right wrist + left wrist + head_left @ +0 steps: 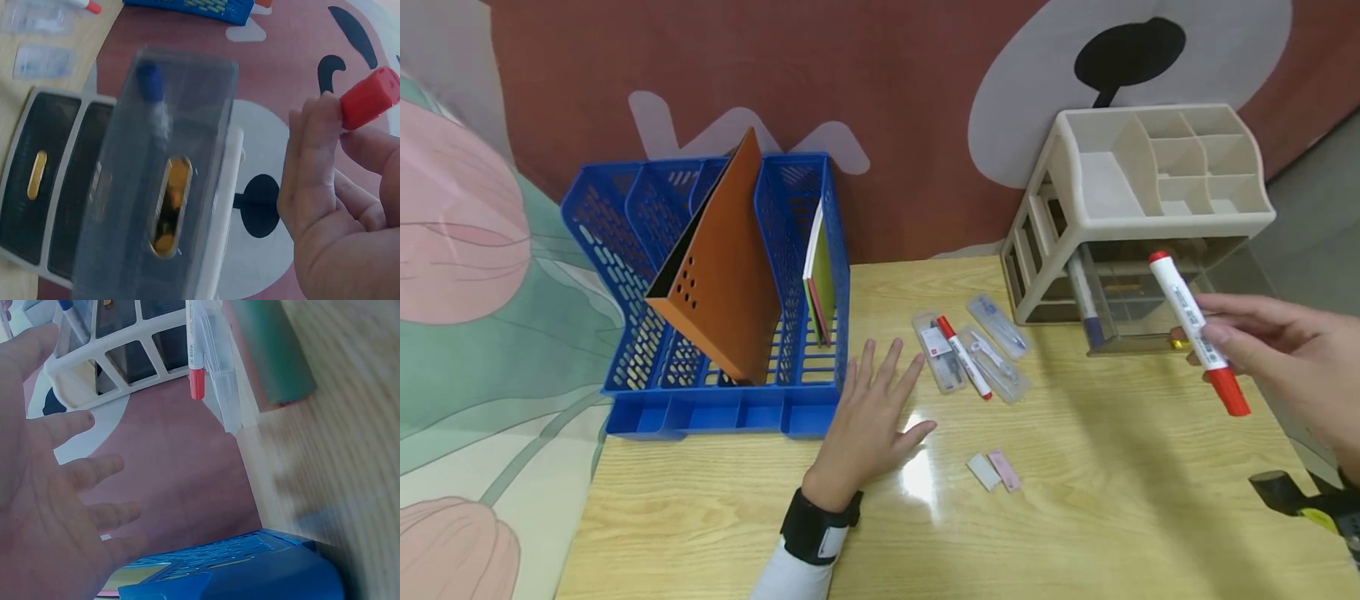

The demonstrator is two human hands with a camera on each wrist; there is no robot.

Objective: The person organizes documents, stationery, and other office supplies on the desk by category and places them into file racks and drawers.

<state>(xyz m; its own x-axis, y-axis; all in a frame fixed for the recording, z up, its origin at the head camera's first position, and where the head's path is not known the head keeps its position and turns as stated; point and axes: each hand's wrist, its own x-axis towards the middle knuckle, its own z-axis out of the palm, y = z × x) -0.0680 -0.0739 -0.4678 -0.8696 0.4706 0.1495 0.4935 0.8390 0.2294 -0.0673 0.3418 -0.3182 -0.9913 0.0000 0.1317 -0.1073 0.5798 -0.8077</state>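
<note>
My right hand [1285, 350] pinches a red-capped white marker [1187, 308] between thumb and fingers, above the front of a pulled-out clear drawer [1138, 321]. In the right wrist view, the marker's red end [370, 100] sticks out past the fingertips. Inside the drawer lies a blue-capped marker [1086, 300]. Beside the front right corner of the blue file rack [700, 408], my left hand [865, 433] spreads its fingers over the table and holds nothing. The left wrist view shows its palm and fingers spread apart. Another red-capped marker [964, 358] lies across clear cases right of the left hand.
The cream drawer organizer [1180, 225] stands at the back right, its top split into compartments. An orange folder [730, 275] and thin booklets [822, 283] stand in the rack. Clear plastic cases [997, 325], a white piece [982, 472] and a pink piece [1003, 469] lie mid-table.
</note>
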